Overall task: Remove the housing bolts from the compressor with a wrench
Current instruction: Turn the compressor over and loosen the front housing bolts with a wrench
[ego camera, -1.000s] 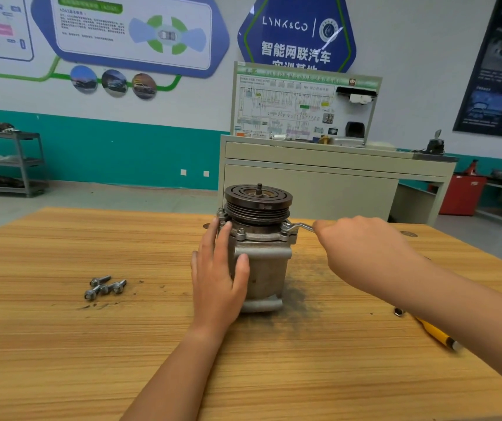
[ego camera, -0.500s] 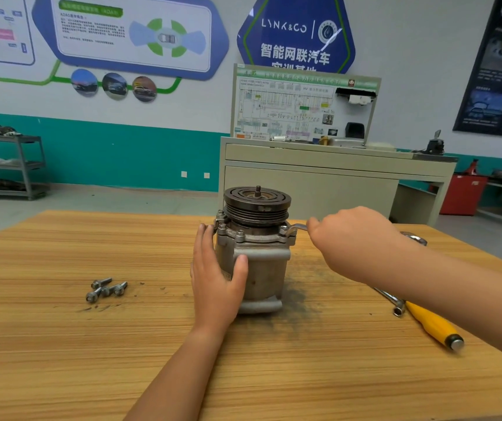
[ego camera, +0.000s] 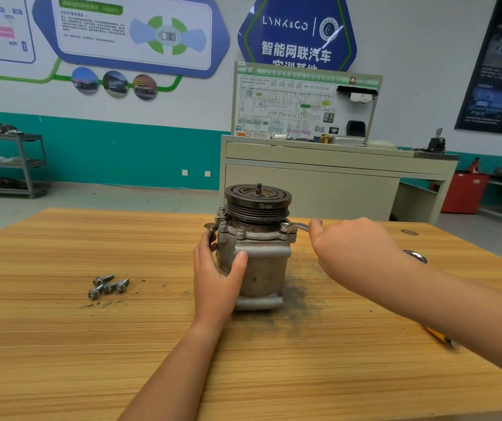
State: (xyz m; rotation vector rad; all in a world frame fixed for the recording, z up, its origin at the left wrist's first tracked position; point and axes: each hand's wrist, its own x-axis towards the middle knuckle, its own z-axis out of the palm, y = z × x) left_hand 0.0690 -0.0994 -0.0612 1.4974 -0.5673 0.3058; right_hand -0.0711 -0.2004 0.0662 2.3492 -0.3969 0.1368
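The fingers [ego camera: 203, 247] of the left hand [ego camera: 216, 279] curve round the left side of the compressor [ego camera: 263, 268], with the thumb pressed against its front face. The hand grips the grey body, which stands upright at the centre of the frame. Just to the right, the right hand [ego camera: 353, 253] is closed round the handle of the wrench [ego camera: 299, 227]; its fingertips are mostly hidden behind the back of the hand. The wrench reaches left, and its head sits at the right corner of the compressor's upper flange, just under the dark grooved pulley [ego camera: 258, 203]. Housing bolts [ego camera: 240, 230] stand in the flange along its front and left edge.

The compressor rests on a wooden tabletop [ego camera: 61, 344], with a dark smudge on the wood beside its base. A small cluster of loose bolts [ego camera: 108, 287] lies well to the left of it. At the right of the frame, the ring end of a second spanner [ego camera: 416, 256] shows above the right forearm, and a yellow tool handle [ego camera: 439, 337] shows below it. Beyond the tabletop stands a beige cabinet [ego camera: 319, 183] carrying a wiring diagram board, and a metal shelf [ego camera: 9, 162] stands at the far left.
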